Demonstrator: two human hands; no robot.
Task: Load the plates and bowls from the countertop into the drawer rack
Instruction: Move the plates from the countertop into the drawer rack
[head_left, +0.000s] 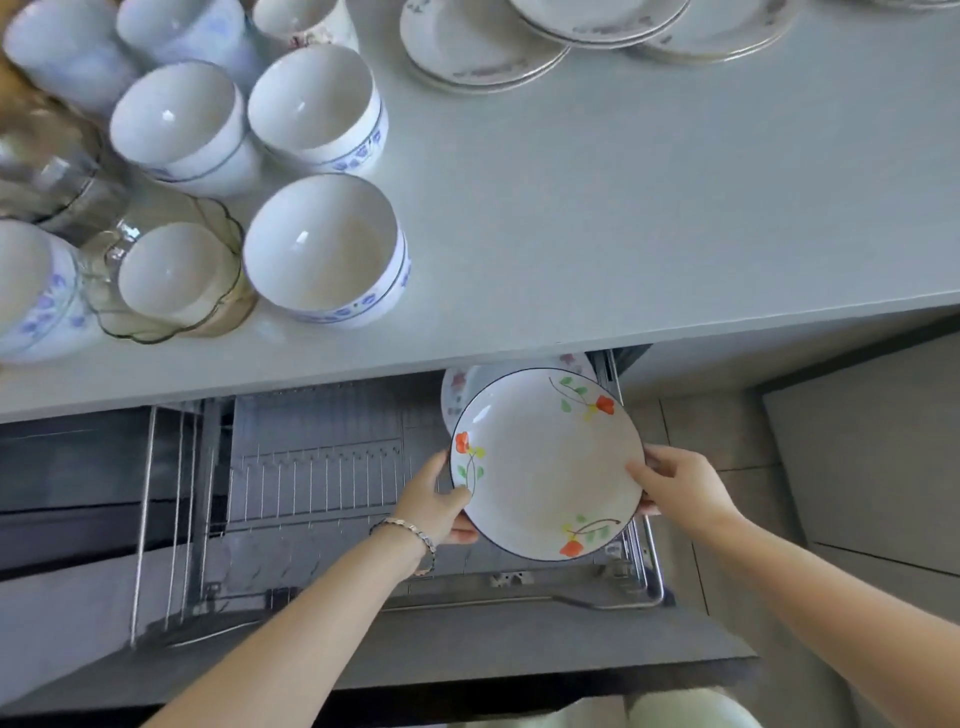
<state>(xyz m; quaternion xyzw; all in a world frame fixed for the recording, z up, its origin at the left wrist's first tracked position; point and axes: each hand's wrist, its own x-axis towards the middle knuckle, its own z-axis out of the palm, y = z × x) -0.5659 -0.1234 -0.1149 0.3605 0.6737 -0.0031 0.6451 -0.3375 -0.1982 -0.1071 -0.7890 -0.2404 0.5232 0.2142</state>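
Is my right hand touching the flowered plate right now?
Touching. The head view shows the right hand gripping the flowered plate at its right rim, thumb on top.

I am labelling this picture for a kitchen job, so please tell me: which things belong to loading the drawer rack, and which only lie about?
Belong to the job: flowered plate, gripped by left hand and right hand; drawer rack; second plate already in it; white bowls and stacked plates on the countertop.
Only lying about: clear glassware at the left edge.
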